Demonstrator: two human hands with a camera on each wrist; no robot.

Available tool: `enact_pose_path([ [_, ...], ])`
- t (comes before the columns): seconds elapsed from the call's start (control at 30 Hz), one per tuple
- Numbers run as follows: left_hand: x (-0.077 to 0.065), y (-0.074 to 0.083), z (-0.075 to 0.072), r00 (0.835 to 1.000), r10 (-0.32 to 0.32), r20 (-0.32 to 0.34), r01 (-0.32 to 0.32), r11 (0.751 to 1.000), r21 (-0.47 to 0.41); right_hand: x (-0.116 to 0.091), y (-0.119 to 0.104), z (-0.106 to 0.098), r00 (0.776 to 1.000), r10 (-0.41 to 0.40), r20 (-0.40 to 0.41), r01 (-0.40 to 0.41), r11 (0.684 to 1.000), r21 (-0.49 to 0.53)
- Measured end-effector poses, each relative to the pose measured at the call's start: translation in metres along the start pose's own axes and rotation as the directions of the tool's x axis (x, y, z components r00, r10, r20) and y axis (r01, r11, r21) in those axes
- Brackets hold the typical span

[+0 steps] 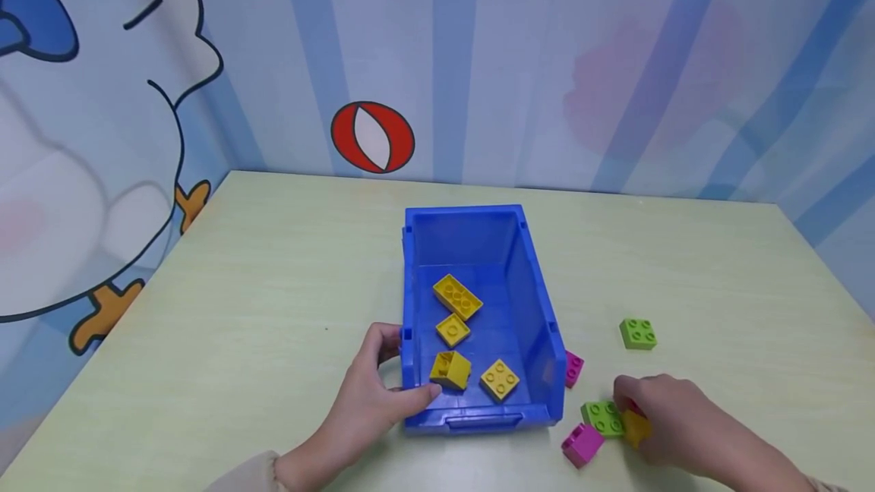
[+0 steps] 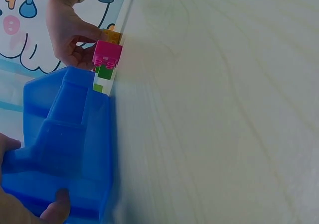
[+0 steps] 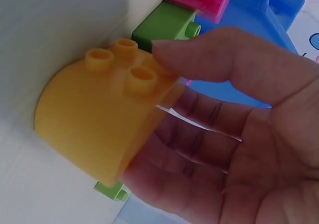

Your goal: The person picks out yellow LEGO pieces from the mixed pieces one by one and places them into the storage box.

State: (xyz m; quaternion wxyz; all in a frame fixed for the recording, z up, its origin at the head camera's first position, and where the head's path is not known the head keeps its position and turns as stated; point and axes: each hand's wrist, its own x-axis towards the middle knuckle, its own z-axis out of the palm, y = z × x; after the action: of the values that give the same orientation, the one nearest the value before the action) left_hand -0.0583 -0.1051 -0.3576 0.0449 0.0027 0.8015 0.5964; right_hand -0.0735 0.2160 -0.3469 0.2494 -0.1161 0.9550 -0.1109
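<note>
My left hand (image 1: 372, 397) grips the left wall of an open blue bin (image 1: 536, 287), with the thumb over its low front corner. Several yellow building bricks (image 1: 457, 297) lie scattered on the bin's floor. To the right of the bin, my right hand (image 1: 683, 420) holds a yellow curved building brick (image 3: 94, 119). The thumb lies over its studded top and the other fingers curl behind it. A green brick (image 1: 602, 419) sits close beside it, and a magenta brick (image 1: 582, 444) stands just in front. Much of the yellow brick is hidden by my hand in the head view.
Another magenta brick (image 1: 574, 368) lies against the bin's right side, partly hidden. Farther back on the right is a second green brick (image 1: 638, 333). The pale wood-grain table (image 1: 301, 249) meets a cartoon-printed backdrop (image 1: 519, 82) at the rear.
</note>
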Motion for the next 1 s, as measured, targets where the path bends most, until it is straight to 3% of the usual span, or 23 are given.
enact_pose_path([
  [0.5, 0.000, 0.001, 0.000, 1.000, 0.009, 0.002, -0.009, 1.000, 0.015, -0.006, -0.005, -0.010, 0.998, -0.050, -0.032, 0.050, 0.999, -0.013],
  [1.0, 0.000, 0.000, 0.000, 1.000, 0.007, 0.005, -0.007, 1.000, 0.012, -0.006, -0.008, -0.034, 0.998, -0.056, -0.022, 0.055, 0.997, -0.047],
])
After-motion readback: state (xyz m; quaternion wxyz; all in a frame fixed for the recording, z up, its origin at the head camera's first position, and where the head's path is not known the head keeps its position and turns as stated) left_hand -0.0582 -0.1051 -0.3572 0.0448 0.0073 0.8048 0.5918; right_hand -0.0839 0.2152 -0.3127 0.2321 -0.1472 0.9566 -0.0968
